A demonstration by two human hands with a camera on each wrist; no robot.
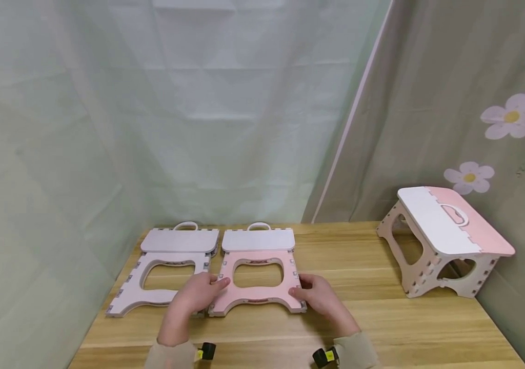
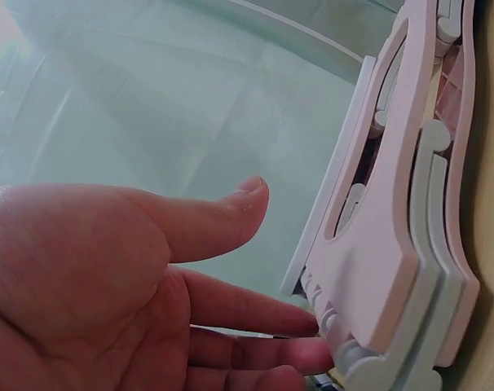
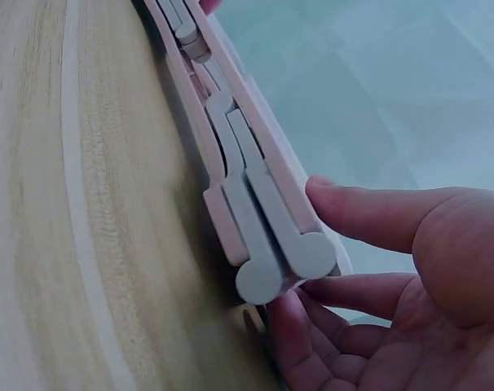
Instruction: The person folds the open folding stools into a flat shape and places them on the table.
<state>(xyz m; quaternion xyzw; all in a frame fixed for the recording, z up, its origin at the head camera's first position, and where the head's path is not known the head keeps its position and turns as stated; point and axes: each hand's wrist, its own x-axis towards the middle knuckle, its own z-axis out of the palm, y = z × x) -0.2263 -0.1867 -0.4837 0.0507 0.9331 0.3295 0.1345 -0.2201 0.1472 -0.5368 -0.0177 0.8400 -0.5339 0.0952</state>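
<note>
Pinches folded pink stool [image 1: 258,293] on table [image 1: 350,256] beside white stool [image 1: 179,241] by one edge with right hand [image 1: 321,294], touches opposite edge with loosely spread left hand [image 1: 200,292], likely for even control.

- Flat-folded units: I count two, one white stool [image 1: 156,295] and one pink-and-white stool [image 1: 259,294].
- Unfolded units: I count one, a standing stool [image 1: 438,225]; the total is three.
- Carrying handles: three, one per unit; I identify a left handle [image 1: 186,223], a middle handle [image 1: 259,224] and a far-right handle [image 1: 463,218].
- Supporting surfaces: one tabletop [image 1: 336,256].
- Hands: two, one left hand [image 1: 199,292] and one right hand [image 1: 320,293].
- Sleeves [image 1: 357,351]: two, one per arm.
- Black wrist devices [image 1: 208,351]: two, each with one yellow mark.
- Printed flowers [image 1: 512,117]: three in my head view, one cut by the frame edge.
</note>
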